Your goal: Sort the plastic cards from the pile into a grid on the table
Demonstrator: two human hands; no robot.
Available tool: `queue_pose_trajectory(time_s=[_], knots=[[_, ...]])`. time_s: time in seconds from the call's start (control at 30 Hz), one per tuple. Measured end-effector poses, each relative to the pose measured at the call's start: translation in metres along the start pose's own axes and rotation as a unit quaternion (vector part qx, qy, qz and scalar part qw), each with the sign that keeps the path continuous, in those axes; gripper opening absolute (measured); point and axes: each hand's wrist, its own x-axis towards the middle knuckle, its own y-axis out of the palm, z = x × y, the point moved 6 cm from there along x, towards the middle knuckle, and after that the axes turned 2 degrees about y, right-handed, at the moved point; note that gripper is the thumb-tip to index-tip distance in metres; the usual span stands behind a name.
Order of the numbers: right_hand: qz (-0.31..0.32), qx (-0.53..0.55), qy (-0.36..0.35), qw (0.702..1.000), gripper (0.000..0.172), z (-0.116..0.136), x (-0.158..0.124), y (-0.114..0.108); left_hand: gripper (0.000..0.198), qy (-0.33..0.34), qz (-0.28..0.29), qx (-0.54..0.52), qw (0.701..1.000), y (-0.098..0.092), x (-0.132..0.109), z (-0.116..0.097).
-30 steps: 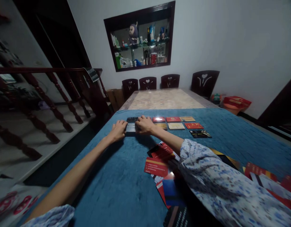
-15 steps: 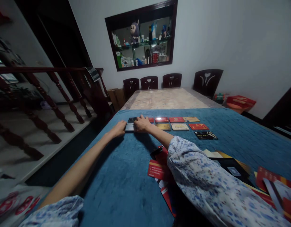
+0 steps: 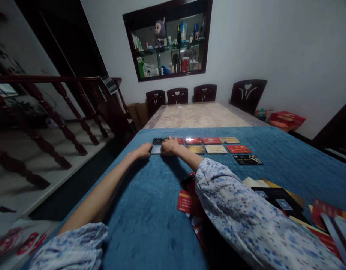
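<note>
Both my arms reach far across a blue cloth (image 3: 150, 210). My left hand (image 3: 143, 150) and my right hand (image 3: 170, 146) rest on either side of a grey card (image 3: 155, 150), fingers curled down onto its edges. A black card (image 3: 159, 141) lies just behind it. To the right run two rows of cards: red cards (image 3: 193, 141), a yellow card (image 3: 229, 140), a cream card (image 3: 215, 149), another red card (image 3: 238, 149) and a black card (image 3: 247, 159). Whether either hand grips the grey card cannot be made out.
A loose heap of red, black and blue cards (image 3: 276, 198) lies near my right sleeve. Beyond the cloth the marble tabletop (image 3: 195, 114) is bare, with several dark chairs (image 3: 205, 92) behind it. A wooden stair railing (image 3: 63, 112) stands left; a wall cabinet (image 3: 170, 41) hangs above.
My hands stay at the grey card. The view has shifted slightly, and my right sleeve now covers more of the near card heap.
</note>
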Motion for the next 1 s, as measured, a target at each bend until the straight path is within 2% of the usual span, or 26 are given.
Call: queue_pose_trajectory(time_s=[0.27,0.5,0.7,0.83,1.0], knots=[[0.008,0.009,0.006,1.000,0.046,-0.002,0.006,0.003,0.038,0.007,0.001,-0.006,1.000,-0.001,0.008,0.002],[0.010,0.039,0.014,0.999,0.047,-0.002,0.006,0.003,0.035,0.012,0.016,-0.028,0.999,0.000,0.011,0.000],[0.015,0.031,0.008,0.999,0.044,-0.003,0.004,0.003,0.052,0.004,0.003,-0.025,1.000,0.002,0.012,0.000],[0.009,-0.002,-0.007,1.000,0.044,-0.002,0.000,0.001,0.071,0.012,-0.013,-0.037,0.999,0.007,0.011,0.004],[-0.032,-0.023,-0.033,0.999,0.048,-0.003,-0.007,-0.005,0.084,0.002,-0.050,-0.048,0.998,0.009,0.002,0.007]])
